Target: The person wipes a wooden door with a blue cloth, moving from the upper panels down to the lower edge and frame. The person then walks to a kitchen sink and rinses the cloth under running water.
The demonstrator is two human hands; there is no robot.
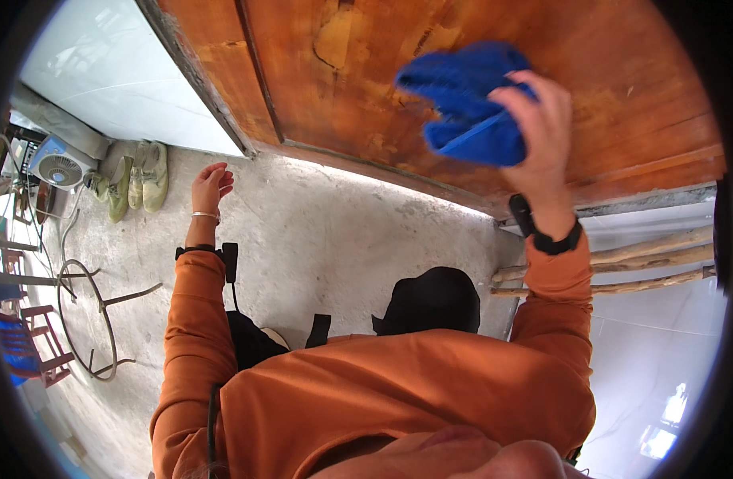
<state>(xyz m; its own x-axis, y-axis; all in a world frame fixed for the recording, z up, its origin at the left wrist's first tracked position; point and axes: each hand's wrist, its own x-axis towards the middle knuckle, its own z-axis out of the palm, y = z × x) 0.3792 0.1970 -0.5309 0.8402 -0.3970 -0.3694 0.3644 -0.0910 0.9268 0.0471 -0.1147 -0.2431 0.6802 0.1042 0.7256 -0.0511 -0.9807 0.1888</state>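
My right hand (543, 126) grips a bunched blue cloth (477, 108) at its right side, the thumb and fingers pressed into its folds. The cloth is up against a reddish-brown wooden door (366, 102), whose surface has worn, lighter patches; it is slightly blurred. My left hand (212, 181) hangs over the concrete floor, apart from the door, with loosely bent fingers and nothing in them. A bracelet circles the left wrist, and black straps with small devices are on both forearms.
Shoes (154, 176) stand by the white wall (133, 78) at left, beside a blue-and-white fan (61, 164). A metal ring frame with legs (112, 335) lies on the floor (282, 239). Wooden poles (653, 263) are at right. Cables and a reddish stool (49, 353) sit far left.
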